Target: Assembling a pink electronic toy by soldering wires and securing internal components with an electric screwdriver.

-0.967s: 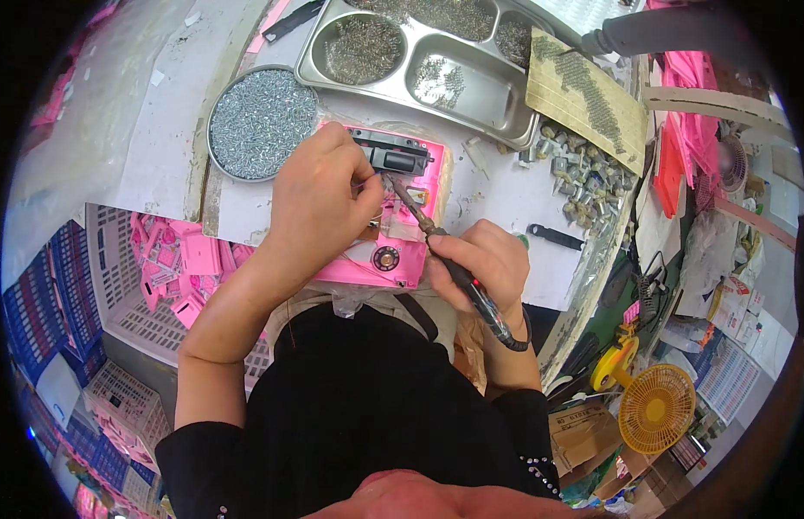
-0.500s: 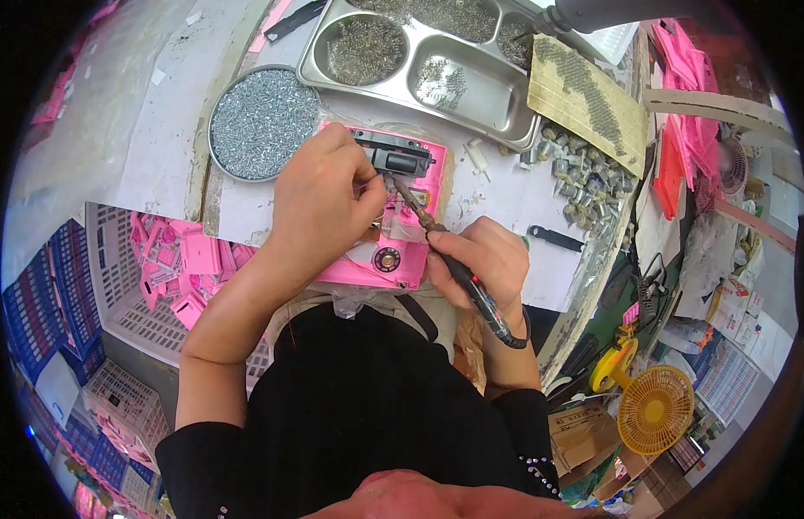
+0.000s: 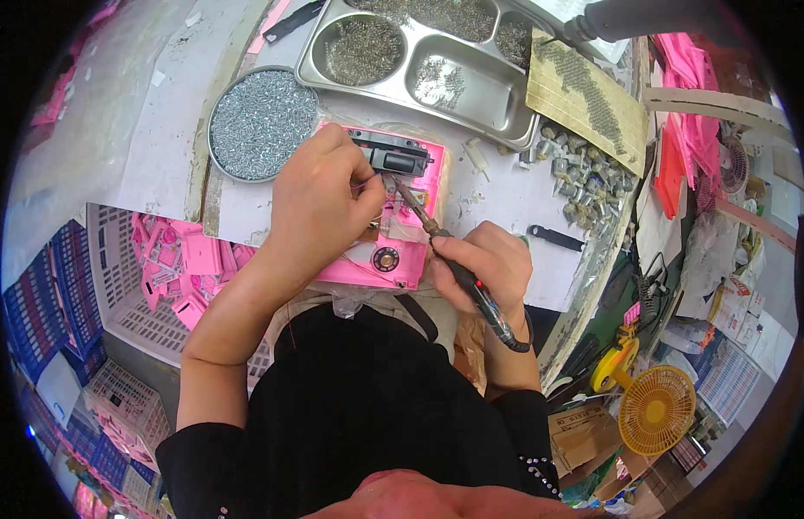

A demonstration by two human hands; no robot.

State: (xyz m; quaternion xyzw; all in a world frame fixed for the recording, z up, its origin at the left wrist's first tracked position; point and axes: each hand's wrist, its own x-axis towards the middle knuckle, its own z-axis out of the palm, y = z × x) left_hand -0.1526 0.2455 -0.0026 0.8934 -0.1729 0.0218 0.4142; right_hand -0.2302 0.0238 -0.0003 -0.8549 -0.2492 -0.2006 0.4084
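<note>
My right hand (image 3: 488, 266) is wrapped round the dark handle of a soldering iron (image 3: 458, 264). The iron slants up and left, its tip at the lower edge of a black part (image 3: 397, 159) on a pink plastic housing (image 3: 337, 273). Above the housing's left side, my left hand (image 3: 326, 192) is closed in a pinch close to the iron's tip. What its fingertips hold is hidden. A small round speaker-like disc (image 3: 386, 259) with thin wires sits in the near part of the housing.
A round tray of small silvery screws (image 3: 263, 123) stands left of the housing. Beyond lies a steel compartment tray (image 3: 475, 97) with springs. To the right are a yellowish board (image 3: 588, 102) and several small metal motors (image 3: 583, 177). A basket (image 3: 116, 294) holds pink parts at lower left.
The soldering iron and my right hand have shifted very slightly, the iron's tip staying by the black part. My left hand keeps nearly the same place.
</note>
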